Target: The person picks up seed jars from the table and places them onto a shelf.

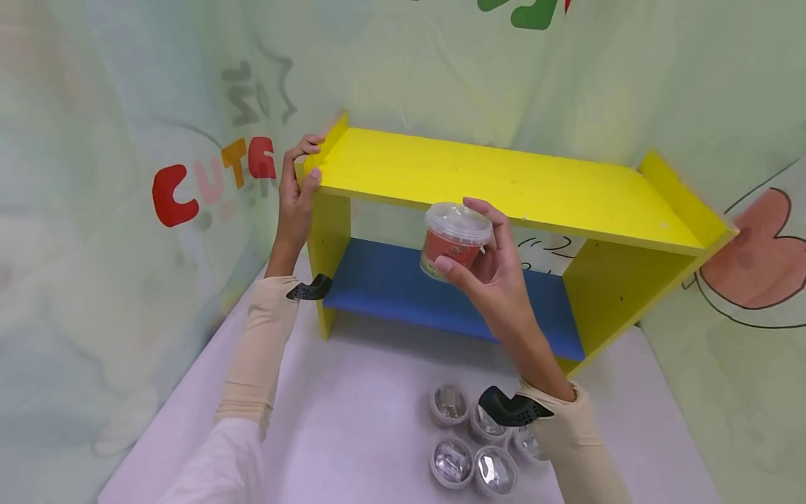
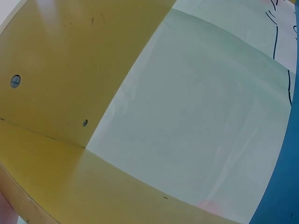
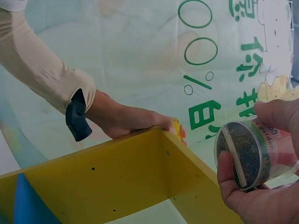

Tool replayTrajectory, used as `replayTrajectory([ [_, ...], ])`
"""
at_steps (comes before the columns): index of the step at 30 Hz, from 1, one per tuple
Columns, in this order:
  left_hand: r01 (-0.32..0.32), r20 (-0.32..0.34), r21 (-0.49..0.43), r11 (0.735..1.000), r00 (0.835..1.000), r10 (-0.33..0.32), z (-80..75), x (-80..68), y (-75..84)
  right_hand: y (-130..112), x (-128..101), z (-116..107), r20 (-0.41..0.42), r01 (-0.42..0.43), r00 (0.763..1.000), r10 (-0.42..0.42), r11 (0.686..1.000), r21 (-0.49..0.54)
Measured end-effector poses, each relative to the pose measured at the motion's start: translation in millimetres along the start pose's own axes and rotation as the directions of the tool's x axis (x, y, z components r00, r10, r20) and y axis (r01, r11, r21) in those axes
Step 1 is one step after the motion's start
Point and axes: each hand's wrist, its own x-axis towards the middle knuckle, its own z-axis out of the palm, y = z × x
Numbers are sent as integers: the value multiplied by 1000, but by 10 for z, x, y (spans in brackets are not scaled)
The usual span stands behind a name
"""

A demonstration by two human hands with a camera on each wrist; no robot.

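My left hand (image 1: pixel 296 192) curls its fingers over the shelf's (image 1: pixel 504 182) top left corner, at ten o'clock from me. My right hand (image 1: pixel 491 269) pinches the tub (image 1: pixel 455 240) between thumb and fingers, lid up and nearly upright, just before the opening at twelve o'clock, above the blue board (image 1: pixel 403 283). Five more tubs (image 1: pixel 472 441) sit on the counter (image 1: pixel 352 413) at five o'clock.

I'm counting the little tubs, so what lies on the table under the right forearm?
Five small foil-topped tubs lie clustered on the pale table; the sleeve partly covers one, and any further ones beneath it are hidden. The right hand holds another tub.
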Motion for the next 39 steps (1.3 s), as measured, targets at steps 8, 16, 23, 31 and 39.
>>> replayTrajectory([
  [8,-23,2,3,1000,1000,23,-18,11,-127,-9,348,72,-5,66,998,-67,996,-65],
  [16,-29,14,27,999,999,29,8,45,-62,-49,730,217,41,164,987,-158,954,-250],
  [23,-18,22,38,999,1000,17,34,54,-73,-124,989,330,91,137,990,-112,928,-346],
  [31,26,21,27,999,999,-27,89,49,-68,-60,1220,358,121,109,990,-67,919,-378],
  [39,9,18,60,998,1000,-10,111,40,-27,-54,1343,361,128,59,992,-1,894,-445],
])
